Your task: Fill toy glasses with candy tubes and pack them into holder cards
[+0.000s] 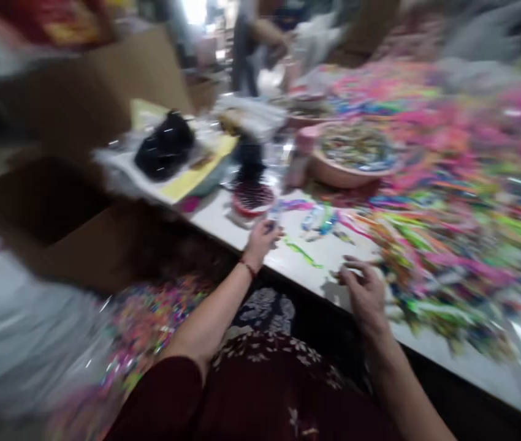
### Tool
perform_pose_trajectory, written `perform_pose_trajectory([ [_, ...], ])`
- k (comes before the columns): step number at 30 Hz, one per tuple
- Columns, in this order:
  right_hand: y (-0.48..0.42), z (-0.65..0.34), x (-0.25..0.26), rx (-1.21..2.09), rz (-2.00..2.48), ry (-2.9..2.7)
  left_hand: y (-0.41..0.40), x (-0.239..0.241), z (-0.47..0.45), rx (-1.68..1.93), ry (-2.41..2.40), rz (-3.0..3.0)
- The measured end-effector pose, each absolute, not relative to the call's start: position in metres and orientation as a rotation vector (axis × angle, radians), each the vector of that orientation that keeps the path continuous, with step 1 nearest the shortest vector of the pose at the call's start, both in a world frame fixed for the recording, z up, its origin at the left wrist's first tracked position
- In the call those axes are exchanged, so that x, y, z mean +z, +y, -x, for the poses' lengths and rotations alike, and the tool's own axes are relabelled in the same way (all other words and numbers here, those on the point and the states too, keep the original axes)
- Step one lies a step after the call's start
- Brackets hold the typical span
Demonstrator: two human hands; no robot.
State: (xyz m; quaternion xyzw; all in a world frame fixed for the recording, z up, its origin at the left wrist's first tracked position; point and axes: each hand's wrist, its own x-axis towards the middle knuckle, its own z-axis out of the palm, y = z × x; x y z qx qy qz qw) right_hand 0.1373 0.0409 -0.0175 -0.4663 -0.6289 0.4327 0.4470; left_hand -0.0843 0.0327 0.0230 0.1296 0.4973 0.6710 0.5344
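We were at the white table (214, 214), heap of coloured strips (430, 245) at our 2 o'clock, pink bowl (334, 174) at 1. Red dish (252, 214) sat near our left hand (260, 241), at its 11. Left fingers were curled; too blurred, we couldn't tell if we gripped anything. Our right hand (367, 293) had thumb and finger parted, nothing seen between. Green strip (305, 252) lay flat between both hands: 4 o'clock from the left, 10 from the right, long axis 10-to-4. Left hand was nearer, just beside its far end.
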Motion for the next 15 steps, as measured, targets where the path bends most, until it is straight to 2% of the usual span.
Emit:
perform_pose_trajectory([
  [2, 0.031, -0.172, -0.018, 1.035, 1.231, -1.458, 0.049, 0.004, 0.070, 1.689, 1.016, -0.376],
  [5, 0.029, -0.190, -0.018, 1.058, 1.245, -1.401, 0.054, -0.007, 0.041, 1.596, 0.891, -0.425],
  [11, 0.020, -0.204, -0.008, 1.203, 1.140, -1.214, 0.034, 0.008, -0.014, 1.413, 0.897, -0.328],
  [15, -0.012, -0.210, 0.001, 1.179, 1.151, -1.330, 0.015, 0.014, -0.024, 1.345, 0.970, -0.374],
])
